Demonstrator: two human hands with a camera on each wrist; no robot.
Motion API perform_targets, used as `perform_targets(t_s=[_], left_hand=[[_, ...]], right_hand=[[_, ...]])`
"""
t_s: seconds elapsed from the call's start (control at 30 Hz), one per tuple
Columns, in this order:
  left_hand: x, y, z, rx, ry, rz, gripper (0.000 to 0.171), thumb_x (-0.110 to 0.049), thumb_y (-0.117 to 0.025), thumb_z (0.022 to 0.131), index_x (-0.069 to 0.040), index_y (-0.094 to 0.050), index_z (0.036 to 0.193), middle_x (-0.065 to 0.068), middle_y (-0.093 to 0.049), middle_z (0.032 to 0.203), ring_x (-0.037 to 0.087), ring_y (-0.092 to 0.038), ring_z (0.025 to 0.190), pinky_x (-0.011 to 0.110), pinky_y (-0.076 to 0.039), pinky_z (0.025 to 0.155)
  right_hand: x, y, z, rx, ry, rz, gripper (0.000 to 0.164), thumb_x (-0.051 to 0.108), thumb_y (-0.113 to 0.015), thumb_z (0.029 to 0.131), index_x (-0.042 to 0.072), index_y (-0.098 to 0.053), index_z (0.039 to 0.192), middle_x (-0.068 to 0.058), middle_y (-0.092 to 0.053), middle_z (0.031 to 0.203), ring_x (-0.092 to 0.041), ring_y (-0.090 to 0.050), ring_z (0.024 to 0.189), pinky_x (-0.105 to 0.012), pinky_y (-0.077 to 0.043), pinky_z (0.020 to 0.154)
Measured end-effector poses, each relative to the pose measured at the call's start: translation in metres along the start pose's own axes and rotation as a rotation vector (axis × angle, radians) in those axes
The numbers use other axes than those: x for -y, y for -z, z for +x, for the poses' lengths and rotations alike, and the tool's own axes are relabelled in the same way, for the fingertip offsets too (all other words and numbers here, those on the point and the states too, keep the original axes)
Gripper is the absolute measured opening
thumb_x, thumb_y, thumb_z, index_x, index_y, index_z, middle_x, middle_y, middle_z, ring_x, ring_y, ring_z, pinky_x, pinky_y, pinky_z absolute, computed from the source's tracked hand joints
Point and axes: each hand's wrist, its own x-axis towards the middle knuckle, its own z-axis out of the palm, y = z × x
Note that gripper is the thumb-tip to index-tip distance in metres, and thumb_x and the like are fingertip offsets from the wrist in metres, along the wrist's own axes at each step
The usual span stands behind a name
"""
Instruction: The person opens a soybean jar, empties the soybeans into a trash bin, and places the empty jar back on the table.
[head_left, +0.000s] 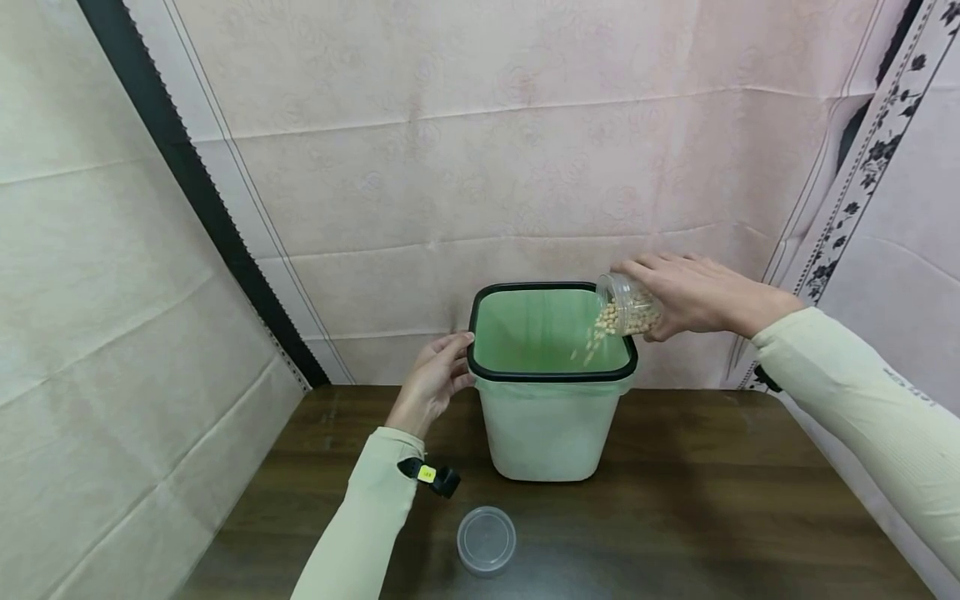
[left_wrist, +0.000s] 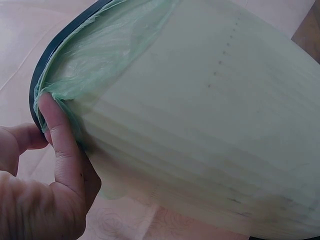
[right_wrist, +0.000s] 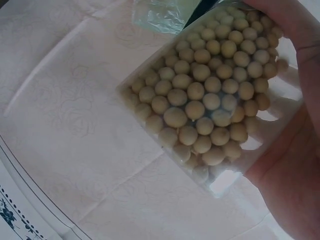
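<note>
A pale trash bin [head_left: 551, 429] with a black rim [head_left: 555, 377] and a green plastic liner [head_left: 532, 321] stands upright on the table. My left hand [head_left: 438, 379] grips the bin's left rim, pinching liner and edge between thumb and fingers, as the left wrist view [left_wrist: 60, 160] confirms. Above the right side of the bin, my right hand [head_left: 701, 292] holds a clear jar [head_left: 637, 300] tipped over, its mouth towards the bin. Soybeans [head_left: 597, 333] spill from it into the lined bin. Many round beans [right_wrist: 195, 110] are still inside the jar. The bin's floor is hidden.
A round clear lid [head_left: 486, 542] lies on the dark wooden table [head_left: 675, 500] in front of the bin. Pale patterned cloth [head_left: 525, 167] hangs behind, with more cloth at both sides.
</note>
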Motion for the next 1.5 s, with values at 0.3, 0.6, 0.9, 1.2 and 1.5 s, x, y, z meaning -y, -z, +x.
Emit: perform_targets(t_s=[0.3, 0.6, 0.9, 1.2, 1.5], left_hand=[[0.0002, -0.0002, -0.0007, -0.006, 0.004, -0.008, 0.032, -0.020, -0.064, 0.105, -0.002, -0.062, 0.131, 0.003, -0.064, 0.098, 0.009, -0.062, 0.073, 0.021, -0.057, 0.061], [0.0002, -0.0004, 0.0003, -0.002, 0.003, -0.013, 0.030, -0.020, -0.063, 0.106, -0.002, -0.062, 0.130, 0.003, -0.065, 0.097, 0.010, -0.063, 0.074, 0.021, -0.057, 0.061], [0.0009, -0.0013, -0.0003, -0.015, 0.011, -0.014, 0.030, -0.020, -0.064, 0.105, -0.003, -0.063, 0.130, 0.002, -0.066, 0.097, 0.010, -0.064, 0.074, 0.021, -0.057, 0.062], [0.0007, 0.0003, 0.0004, -0.021, 0.017, -0.007, 0.031, -0.021, -0.063, 0.106, -0.003, -0.062, 0.131, 0.002, -0.065, 0.098, 0.010, -0.062, 0.074, 0.020, -0.056, 0.061], [0.0012, -0.0010, 0.0016, -0.014, 0.019, -0.020, 0.031, -0.021, -0.064, 0.106, -0.003, -0.061, 0.131, 0.001, -0.065, 0.095, 0.009, -0.061, 0.072, 0.020, -0.055, 0.060]], right_hand=[[0.0008, 0.0016, 0.0007, -0.006, 0.004, -0.023, 0.102, 0.031, -0.097, 0.066, 0.009, -0.047, 0.153, -0.018, -0.061, 0.138, -0.040, -0.059, 0.124, -0.067, -0.050, 0.096], [0.0021, 0.0018, -0.0004, 0.005, 0.001, -0.029, 0.103, 0.032, -0.097, 0.067, 0.009, -0.046, 0.154, -0.020, -0.059, 0.141, -0.043, -0.058, 0.126, -0.069, -0.049, 0.098], [0.0025, 0.0023, -0.0004, -0.001, 0.004, -0.039, 0.102, 0.031, -0.097, 0.066, 0.011, -0.047, 0.153, -0.019, -0.060, 0.140, -0.043, -0.058, 0.126, -0.069, -0.048, 0.098], [0.0040, -0.0003, 0.0015, 0.002, 0.002, -0.053, 0.101, 0.033, -0.097, 0.067, 0.011, -0.048, 0.153, -0.018, -0.060, 0.140, -0.042, -0.057, 0.127, -0.068, -0.048, 0.099], [0.0019, -0.0016, 0.0019, -0.007, 0.012, -0.070, 0.100, 0.032, -0.097, 0.067, 0.011, -0.048, 0.152, -0.018, -0.061, 0.138, -0.042, -0.058, 0.125, -0.068, -0.049, 0.098]])
